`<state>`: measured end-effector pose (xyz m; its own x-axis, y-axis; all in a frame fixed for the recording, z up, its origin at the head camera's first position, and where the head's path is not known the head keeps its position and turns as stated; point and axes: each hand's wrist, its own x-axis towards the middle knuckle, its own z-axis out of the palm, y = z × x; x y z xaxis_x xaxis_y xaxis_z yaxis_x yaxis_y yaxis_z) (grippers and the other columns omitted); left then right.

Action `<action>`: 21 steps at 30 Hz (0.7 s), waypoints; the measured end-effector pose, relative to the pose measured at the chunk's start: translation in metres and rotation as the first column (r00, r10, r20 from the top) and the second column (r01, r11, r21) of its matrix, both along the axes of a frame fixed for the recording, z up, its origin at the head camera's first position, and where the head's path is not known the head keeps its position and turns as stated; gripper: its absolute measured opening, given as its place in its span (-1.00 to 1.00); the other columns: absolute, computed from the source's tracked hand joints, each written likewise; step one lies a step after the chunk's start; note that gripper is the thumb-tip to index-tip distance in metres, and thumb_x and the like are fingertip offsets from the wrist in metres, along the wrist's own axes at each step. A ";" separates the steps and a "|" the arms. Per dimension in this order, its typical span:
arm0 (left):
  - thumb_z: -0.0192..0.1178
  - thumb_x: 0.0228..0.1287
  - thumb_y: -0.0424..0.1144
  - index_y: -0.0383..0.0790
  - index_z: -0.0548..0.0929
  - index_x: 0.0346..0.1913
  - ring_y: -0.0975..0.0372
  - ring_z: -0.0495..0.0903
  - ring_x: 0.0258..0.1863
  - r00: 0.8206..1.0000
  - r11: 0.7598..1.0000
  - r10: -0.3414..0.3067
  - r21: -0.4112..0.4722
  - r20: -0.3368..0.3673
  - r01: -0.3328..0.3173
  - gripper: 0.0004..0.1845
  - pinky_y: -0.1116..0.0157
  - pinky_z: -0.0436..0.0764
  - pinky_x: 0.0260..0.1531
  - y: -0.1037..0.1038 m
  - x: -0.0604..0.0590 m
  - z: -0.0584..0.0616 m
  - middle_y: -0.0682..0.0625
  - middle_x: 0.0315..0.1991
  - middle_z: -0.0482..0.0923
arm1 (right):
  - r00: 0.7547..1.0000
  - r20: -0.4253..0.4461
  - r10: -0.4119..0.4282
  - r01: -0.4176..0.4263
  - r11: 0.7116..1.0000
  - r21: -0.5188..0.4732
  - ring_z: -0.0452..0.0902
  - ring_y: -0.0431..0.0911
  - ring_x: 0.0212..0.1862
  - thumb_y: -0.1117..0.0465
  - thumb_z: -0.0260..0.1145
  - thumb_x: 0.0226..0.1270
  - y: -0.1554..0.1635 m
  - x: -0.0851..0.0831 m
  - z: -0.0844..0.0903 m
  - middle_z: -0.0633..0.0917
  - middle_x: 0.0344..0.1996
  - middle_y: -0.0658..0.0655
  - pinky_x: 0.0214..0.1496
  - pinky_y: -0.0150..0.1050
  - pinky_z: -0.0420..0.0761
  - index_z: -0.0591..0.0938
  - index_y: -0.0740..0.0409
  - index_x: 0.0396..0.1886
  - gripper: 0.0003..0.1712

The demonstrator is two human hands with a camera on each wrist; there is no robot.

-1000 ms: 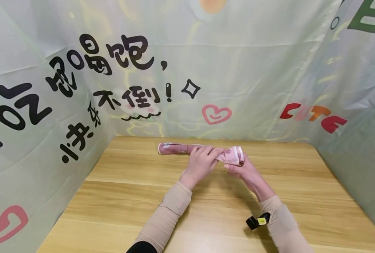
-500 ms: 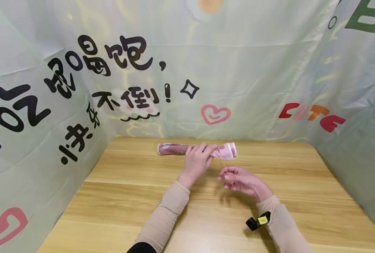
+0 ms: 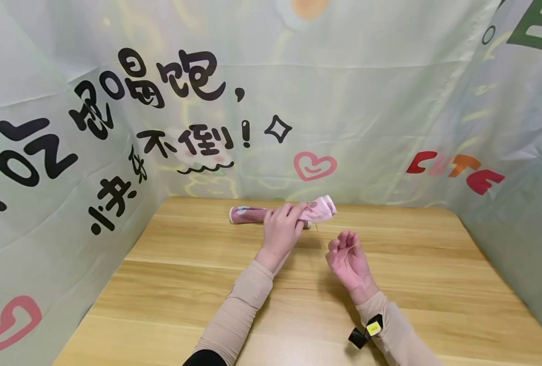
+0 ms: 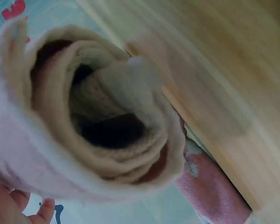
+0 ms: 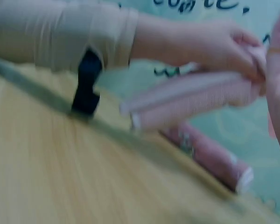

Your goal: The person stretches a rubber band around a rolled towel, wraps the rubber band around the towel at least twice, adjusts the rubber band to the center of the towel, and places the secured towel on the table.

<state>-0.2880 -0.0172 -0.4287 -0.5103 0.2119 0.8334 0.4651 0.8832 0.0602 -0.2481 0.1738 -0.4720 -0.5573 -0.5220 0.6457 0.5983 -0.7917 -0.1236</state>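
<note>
Near the table's back edge my left hand grips a rolled pink towel around its middle. Its right end is raised, and the left wrist view looks into the spiral of the roll. My right hand is in front and to the right, palm turned up and fingers bent. A thin yellowish rubber band crosses its fingers in the right wrist view. In the head view a fine strand of it runs from under the towel toward this hand. The towel's middle is hidden by my left hand.
A second rolled pink towel lies along the back edge of the wooden table, behind and left of the held one. Printed fabric walls enclose the back and sides. A black camera mount sits on my right wrist.
My right hand has drawn away from the towel's right end toward me and turned palm up, stretching the band. My left hand shifted slightly left, and the towel's right end tilted up.
</note>
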 end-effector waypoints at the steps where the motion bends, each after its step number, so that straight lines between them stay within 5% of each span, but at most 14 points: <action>1: 0.33 0.10 -0.19 0.10 0.68 0.00 0.25 0.68 -0.28 1.000 1.000 0.009 -0.004 0.006 -0.009 -0.65 0.20 0.60 -0.23 0.000 0.000 0.000 0.12 -0.30 0.66 | 0.998 0.055 -0.016 0.017 1.000 -0.021 0.57 0.03 0.19 0.13 0.03 0.53 -0.001 0.002 0.003 0.68 0.11 0.16 0.27 -0.21 0.49 0.66 0.26 0.05 -0.61; 7: 0.32 0.13 -0.15 0.10 0.67 0.01 0.25 0.67 -0.33 0.999 0.999 0.030 -0.024 0.017 -0.030 -0.66 0.23 0.56 -0.30 0.005 0.003 -0.001 0.11 -0.33 0.64 | 0.936 0.246 -0.254 0.254 0.967 0.030 0.65 0.08 0.11 0.43 -0.07 0.51 -0.012 0.014 0.029 0.67 0.08 0.24 0.19 -0.20 0.60 0.63 0.25 0.10 -0.61; 10: 0.31 0.15 -0.13 0.10 0.67 0.01 0.25 0.66 -0.36 1.000 0.999 0.029 -0.024 0.012 -0.029 -0.68 0.23 0.55 -0.32 0.007 0.004 -0.001 0.12 -0.34 0.64 | 0.862 0.126 -0.491 0.466 0.865 0.185 0.64 0.05 0.13 0.46 -0.06 0.50 -0.021 0.018 0.038 0.70 0.05 0.21 0.24 -0.20 0.57 0.65 0.24 0.07 -0.61; 12: 0.31 0.16 -0.12 0.11 0.67 0.00 0.25 0.66 -0.37 0.999 0.999 0.030 -0.024 0.015 -0.030 -0.69 0.24 0.55 -0.31 0.008 0.004 -0.001 0.12 -0.35 0.63 | 0.759 -0.056 -0.649 0.636 0.719 0.281 0.64 0.00 0.14 0.41 -0.03 0.51 -0.027 0.019 0.040 0.73 0.01 0.16 0.29 -0.19 0.53 0.68 0.21 0.02 -0.64; 13: 0.31 0.17 -0.11 0.11 0.66 0.00 0.25 0.66 -0.37 0.999 0.999 0.029 -0.024 0.019 -0.029 -0.69 0.24 0.55 -0.30 0.008 0.004 -0.001 0.13 -0.35 0.63 | 0.685 -0.161 -0.710 0.718 0.622 0.311 0.64 -0.02 0.14 0.40 -0.02 0.51 -0.029 0.020 0.041 0.74 -0.01 0.14 0.31 -0.20 0.51 0.70 0.20 0.00 -0.65; 15: 0.32 0.17 -0.10 0.12 0.66 0.01 0.25 0.66 -0.37 0.999 0.999 0.028 -0.021 0.026 -0.027 -0.69 0.24 0.55 -0.29 0.008 0.004 -0.001 0.13 -0.35 0.63 | 0.507 -0.375 -0.776 0.854 0.393 0.340 0.66 -0.08 0.12 0.41 0.01 0.49 -0.032 0.021 0.039 0.76 -0.04 0.09 0.30 -0.23 0.51 0.71 0.19 -0.04 -0.66; 17: 0.33 0.15 -0.11 0.12 0.66 0.01 0.23 0.66 -0.39 0.999 1.000 0.022 -0.016 0.032 -0.022 -0.68 0.23 0.56 -0.30 0.007 0.004 -0.001 0.12 -0.34 0.63 | 0.323 -0.591 -0.739 0.930 0.134 0.341 0.67 -0.18 0.07 0.46 0.06 0.44 -0.032 0.023 0.038 0.77 -0.08 -0.03 0.23 -0.31 0.55 0.71 0.27 -0.07 -0.70; 18: 0.33 0.14 -0.12 0.12 0.66 0.01 0.22 0.66 -0.41 0.999 1.000 0.021 -0.013 0.033 -0.020 -0.67 0.23 0.56 -0.31 0.006 0.003 -0.001 0.12 -0.34 0.64 | 0.256 -0.681 -0.686 0.944 0.026 0.329 0.68 -0.21 0.05 0.49 0.08 0.41 -0.032 0.025 0.037 0.77 -0.09 -0.09 0.20 -0.34 0.57 0.71 0.31 -0.09 -0.71; 20: 0.34 0.12 -0.13 0.12 0.66 0.02 0.21 0.66 -0.43 0.999 1.000 0.024 -0.008 0.033 -0.024 -0.65 0.22 0.56 -0.32 0.004 0.002 -0.002 0.12 -0.34 0.65 | 0.169 -0.827 -0.536 0.949 -0.139 0.284 0.68 -0.29 -0.01 0.51 0.11 0.37 -0.030 0.026 0.036 0.76 -0.14 -0.22 0.10 -0.39 0.60 0.71 0.37 -0.13 -0.75; 21: 0.34 0.11 -0.14 0.11 0.67 0.02 0.21 0.65 -0.45 0.999 1.000 0.026 -0.005 0.033 -0.026 -0.64 0.22 0.56 -0.32 0.003 0.002 -0.002 0.12 -0.34 0.65 | 0.149 -0.873 -0.464 0.951 -0.176 0.256 0.67 -0.32 -0.03 0.50 0.13 0.37 -0.029 0.027 0.036 0.76 -0.16 -0.27 0.07 -0.41 0.61 0.71 0.36 -0.15 -0.76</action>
